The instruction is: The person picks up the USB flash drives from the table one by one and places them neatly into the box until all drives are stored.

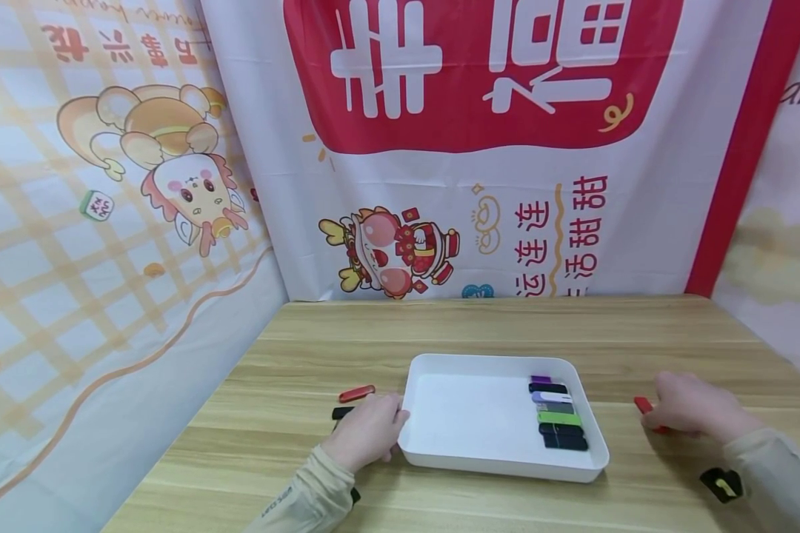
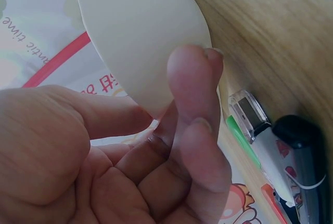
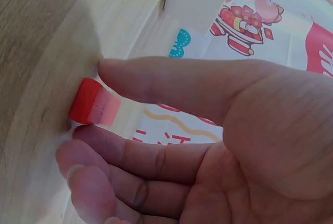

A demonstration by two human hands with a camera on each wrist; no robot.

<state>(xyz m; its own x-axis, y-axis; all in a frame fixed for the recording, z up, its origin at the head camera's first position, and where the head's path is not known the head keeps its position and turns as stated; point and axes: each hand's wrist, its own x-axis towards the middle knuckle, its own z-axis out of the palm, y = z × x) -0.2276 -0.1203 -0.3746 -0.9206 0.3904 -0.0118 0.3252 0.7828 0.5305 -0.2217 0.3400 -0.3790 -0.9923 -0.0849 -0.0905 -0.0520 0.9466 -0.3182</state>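
My left hand (image 1: 367,433) grips the left wall of a white tray (image 1: 467,414), thumb on one side and fingers on the other. In the left wrist view, the tray wall (image 2: 140,26) rises between thumb and fingertips. To the tray's right, my right hand (image 1: 693,407) is at a red USB stick (image 1: 644,405) on the table. The right wrist view shows this red stick (image 3: 86,102) between thumb and index finger, fingertips right at its sides. Inside the tray, several USB sticks, among them a green one (image 1: 560,419), lie in a column along the right wall.
Left of the tray lie another red stick (image 1: 356,394) and a black one (image 1: 342,412), partly behind the left hand. A black-and-yellow item (image 1: 721,485) lies beside the right sleeve. Printed cloth (image 1: 387,170) hangs behind the wooden table (image 1: 507,326) and at both sides.
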